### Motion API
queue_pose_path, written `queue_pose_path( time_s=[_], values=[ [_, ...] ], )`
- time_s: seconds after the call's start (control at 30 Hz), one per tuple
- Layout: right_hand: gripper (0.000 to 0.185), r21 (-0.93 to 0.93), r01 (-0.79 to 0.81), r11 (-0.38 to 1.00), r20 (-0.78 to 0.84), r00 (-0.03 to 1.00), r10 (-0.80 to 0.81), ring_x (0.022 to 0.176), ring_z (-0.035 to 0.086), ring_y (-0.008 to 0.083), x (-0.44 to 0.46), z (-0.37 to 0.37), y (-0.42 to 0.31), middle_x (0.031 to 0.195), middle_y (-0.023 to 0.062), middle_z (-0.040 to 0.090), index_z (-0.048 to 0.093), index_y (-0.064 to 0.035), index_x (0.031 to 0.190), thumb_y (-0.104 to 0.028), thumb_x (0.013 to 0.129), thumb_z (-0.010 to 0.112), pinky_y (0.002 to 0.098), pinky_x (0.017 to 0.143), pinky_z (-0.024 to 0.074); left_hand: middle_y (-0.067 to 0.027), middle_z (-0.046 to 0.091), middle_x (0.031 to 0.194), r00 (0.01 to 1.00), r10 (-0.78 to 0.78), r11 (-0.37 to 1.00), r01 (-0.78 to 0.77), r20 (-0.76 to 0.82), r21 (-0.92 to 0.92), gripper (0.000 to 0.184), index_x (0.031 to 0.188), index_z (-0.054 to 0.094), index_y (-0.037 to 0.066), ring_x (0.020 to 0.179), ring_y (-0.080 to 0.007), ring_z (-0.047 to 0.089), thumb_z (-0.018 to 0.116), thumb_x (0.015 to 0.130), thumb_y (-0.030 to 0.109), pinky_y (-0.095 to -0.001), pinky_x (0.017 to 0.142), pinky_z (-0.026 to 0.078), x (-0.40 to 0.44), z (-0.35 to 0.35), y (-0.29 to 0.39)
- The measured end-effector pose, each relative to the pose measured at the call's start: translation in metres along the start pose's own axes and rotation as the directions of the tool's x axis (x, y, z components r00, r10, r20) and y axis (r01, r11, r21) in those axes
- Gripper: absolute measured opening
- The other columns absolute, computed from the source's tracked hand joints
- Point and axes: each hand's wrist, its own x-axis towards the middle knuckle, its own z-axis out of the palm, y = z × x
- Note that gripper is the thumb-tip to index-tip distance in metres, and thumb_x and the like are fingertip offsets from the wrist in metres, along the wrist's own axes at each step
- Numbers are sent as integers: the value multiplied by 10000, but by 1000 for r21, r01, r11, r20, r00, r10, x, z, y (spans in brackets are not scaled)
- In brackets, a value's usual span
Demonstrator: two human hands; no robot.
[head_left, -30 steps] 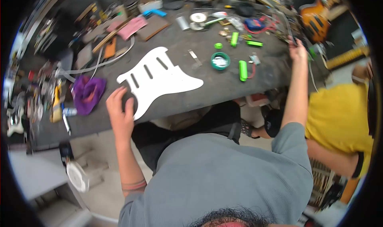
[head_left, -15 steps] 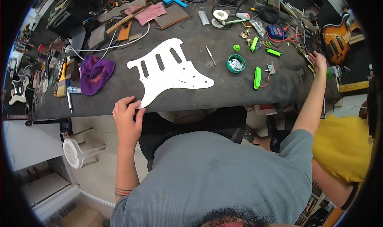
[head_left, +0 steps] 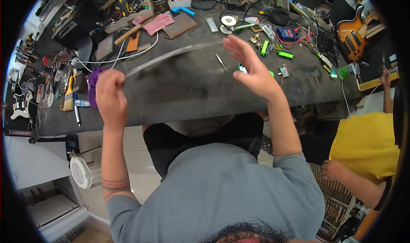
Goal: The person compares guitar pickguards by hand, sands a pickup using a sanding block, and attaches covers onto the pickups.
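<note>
And here's the left hand (head_left: pixel 112 98), fingers curled closed on the near end of the pickguard (head_left: pixel 171 54), which shows edge-on as a thin, blurred pale curve rising away to the right. Over at its far end, the right hand (head_left: pixel 252 72) has its fingers spread and thumb well apart, fingertips right by the tip; whether they touch it, I can't tell. Between the two hands, nearer the person than that curve, a broad stretch of dark workbench (head_left: pixel 179 93) runs down to its front edge. Room is tighter outside the grip: the purple cloth (head_left: pixel 92 89) sits just behind the left hand, partly hidden. Just beyond the right fingertips comes the white spool (head_left: pixel 228 21), while the pointed pen-like tool (head_left: pixel 221 62) lies close to the thumb's side. Past the right wrist there's a small metal component (head_left: pixel 284 71), and farther out, the sunburst guitar (head_left: pixel 351 38).
</note>
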Motion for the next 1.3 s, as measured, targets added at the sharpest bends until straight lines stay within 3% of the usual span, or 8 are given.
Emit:
queue_pose_path(
  time_s=[0.07, 0.23, 0.33, 0.47, 0.53, 0.8, 1.03, 1.3],
  values=[
    [904, 270, -9, 963, -74, 997, 30, 1624, 396, 315, 23, 6, 17, 1709, 184, 438, 276, -37, 1725, 25, 901, 645, 465, 1336, 305, -112, 691, 998, 991, -119, 985, 110, -64, -129, 44, 1033, 643, -2, 896, -260, 657, 607, 1033, -27, -337, 836, 518, 38, 0, -7],
    [679, 233, -141, 962, 15, 990, 141, 1454, 557, 269, 36, 75, 17, 1552, 198, 574, 386, -11, 1647, -263, 1097, 696, 455, 1218, 443, -19, 686, 886, 859, -495, 728, 491, 128, -478, 269, 1026, 689, 17, 799, -103, 618, 594, 1173, 222, -250, 763, 477, 70, 11, -33],
    [317, 321, -319, 892, 61, 946, 317, 963, 691, 109, 27, 96, 18, 1087, 24, 717, 650, -8, 1282, -292, 1170, 565, 306, 737, 576, -19, 692, 858, 793, -564, 466, 538, 233, -703, 290, 1030, 726, 32, 792, -101, 633, 621, 1163, 268, -250, 756, 486, 63, 29, -47],
    [285, 558, -349, 753, 34, 916, 399, 836, 704, 103, 12, 113, 31, 1048, 23, 708, 627, -43, 1278, -291, 1184, 523, 281, 641, 536, -99, 729, 1135, 603, -660, 32, 619, 448, -785, 402, 1310, 655, -9, 921, -156, 711, 566, 1184, 362, -313, 880, 574, 14, 43, -40],
    [287, 587, -335, 737, -12, 907, 421, 805, 712, 122, 14, 116, 35, 1056, 44, 711, 601, -45, 1322, -281, 1187, 510, 280, 637, 532, -114, 697, 1227, 547, -688, -15, 646, 477, -763, 414, 1384, 599, -3, 941, -167, 709, 536, 1195, 359, -319, 869, 574, -33, 58, -49],
    [316, 441, -355, 824, -173, 867, 466, 717, 688, 139, 109, 112, 57, 1111, 117, 706, 501, -5, 1416, -203, 1173, 456, 297, 592, 521, -57, 697, 1064, 635, -693, 270, 668, 341, -694, 227, 1320, 627, 4, 910, -115, 666, 599, 1156, 160, -275, 865, 546, -77, 62, -22],
    [292, 189, -137, 972, -394, 896, 203, 1173, 669, 298, 191, 100, 109, 1249, 197, 697, 576, 38, 1330, -81, 1071, 511, 414, 1045, 513, -54, 690, 1060, 661, -659, 327, 681, 359, -655, 181, 1267, 650, -10, 932, -116, 648, 616, 1130, 103, -272, 872, 540, -77, 63, -20],
    [232, 48, -222, 974, -326, 918, 225, 1090, 653, 233, 255, 10, 133, 1146, 113, 708, 619, -27, 1292, -128, 1121, 500, 398, 994, 506, -45, 699, 1034, 643, -649, 264, 691, 406, -673, 146, 1221, 670, -9, 902, -103, 647, 623, 1121, 87, -258, 827, 537, -74, 63, -30]
  ],
)
